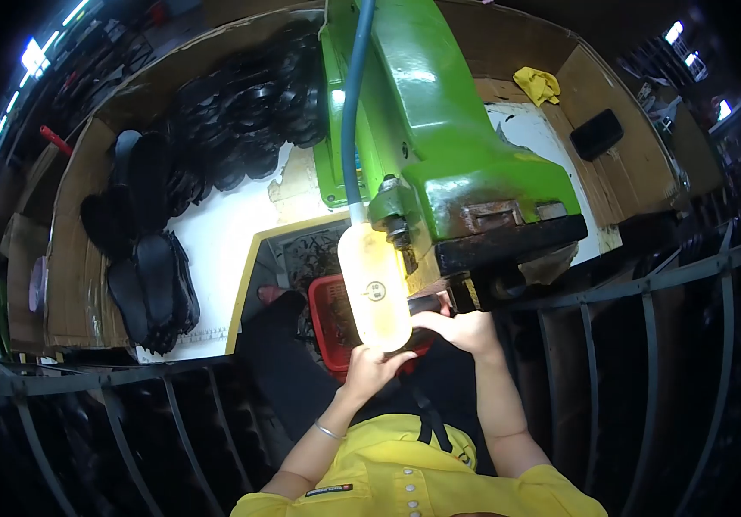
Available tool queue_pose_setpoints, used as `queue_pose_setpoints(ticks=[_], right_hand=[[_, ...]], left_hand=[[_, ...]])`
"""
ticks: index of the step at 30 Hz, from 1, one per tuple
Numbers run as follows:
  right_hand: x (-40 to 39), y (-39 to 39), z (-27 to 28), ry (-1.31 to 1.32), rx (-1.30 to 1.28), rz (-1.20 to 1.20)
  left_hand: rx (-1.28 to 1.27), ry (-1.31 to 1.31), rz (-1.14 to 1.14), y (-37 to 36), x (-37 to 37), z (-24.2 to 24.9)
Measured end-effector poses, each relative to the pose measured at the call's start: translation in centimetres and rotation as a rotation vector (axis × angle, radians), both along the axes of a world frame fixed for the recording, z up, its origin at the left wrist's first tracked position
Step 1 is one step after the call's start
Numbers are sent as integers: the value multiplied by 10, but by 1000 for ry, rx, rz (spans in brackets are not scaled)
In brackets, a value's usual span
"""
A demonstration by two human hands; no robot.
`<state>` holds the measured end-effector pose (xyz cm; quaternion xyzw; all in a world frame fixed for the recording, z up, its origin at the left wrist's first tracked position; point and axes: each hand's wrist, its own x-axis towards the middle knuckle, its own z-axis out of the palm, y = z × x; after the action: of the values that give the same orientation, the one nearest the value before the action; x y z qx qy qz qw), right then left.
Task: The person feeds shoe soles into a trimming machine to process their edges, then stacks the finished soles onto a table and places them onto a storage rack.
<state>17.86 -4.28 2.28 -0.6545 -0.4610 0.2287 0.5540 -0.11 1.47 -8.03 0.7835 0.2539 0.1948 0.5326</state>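
A green machine stands in the middle, with a lit oval lamp on a blue-grey hose in front of it. Just below the lamp is my left hand, partly hidden by it, its thumb stretched right. My right hand is right of the lamp under the machine head, thumb pointing left, fingers mostly hidden. Between lamp and right hand shows the end of a dark piece, which the right hand's fingers touch. The lamp hides whatever is between the hands.
Black shoe soles are piled on the white table at the left, with more soles nearer. A red basket sits below the lamp. Cardboard walls surround the table. At the right are a yellow cloth and a black block.
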Motion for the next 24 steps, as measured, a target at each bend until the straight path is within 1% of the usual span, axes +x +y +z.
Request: queue_pose_setpoints(ticks=[1,2,3,4,5,6,8,10,12,14,16,17,18,20,21,24], right_hand=[[3,-3,4,-20,-31,29],[19,-14,-2,-107,-48,49],[26,-16,12,-263,102,-95],[42,-32,8,-212,-15,-184],[66,-42,-14,-249,-22,-378],[94,-42,-28,-250,-42,-475],[142,-19,-59,-308,-122,-507],[191,18,-101,-396,-281,-488],[220,41,-136,-429,-470,-469],[234,41,-157,-430,-607,-460],[230,37,-166,-419,-645,-446],[227,32,-168,-411,-641,-434],[220,28,-171,-409,-642,-415],[199,17,-183,-388,-639,-366],[188,12,-185,-374,-640,-340],[146,-11,-197,-313,-646,-214]], left_hand=[[171,-44,16,6,0,8],[350,-79,45,14,-4,20],[493,-11,129,28,-12,41],[540,-51,237,46,-28,48],[723,-17,395,64,-44,64],[879,68,520,82,-69,68],[1068,259,738,117,-118,81],[1126,453,855,146,-156,88],[1039,577,767,164,-185,82],[1053,505,748,173,-194,79],[938,286,684,178,-198,82],[817,180,714,179,-202,84],[803,204,751,179,-203,95],[984,336,723,184,-214,102],[965,335,669,191,-224,94],[1024,338,634,193,-224,99]])
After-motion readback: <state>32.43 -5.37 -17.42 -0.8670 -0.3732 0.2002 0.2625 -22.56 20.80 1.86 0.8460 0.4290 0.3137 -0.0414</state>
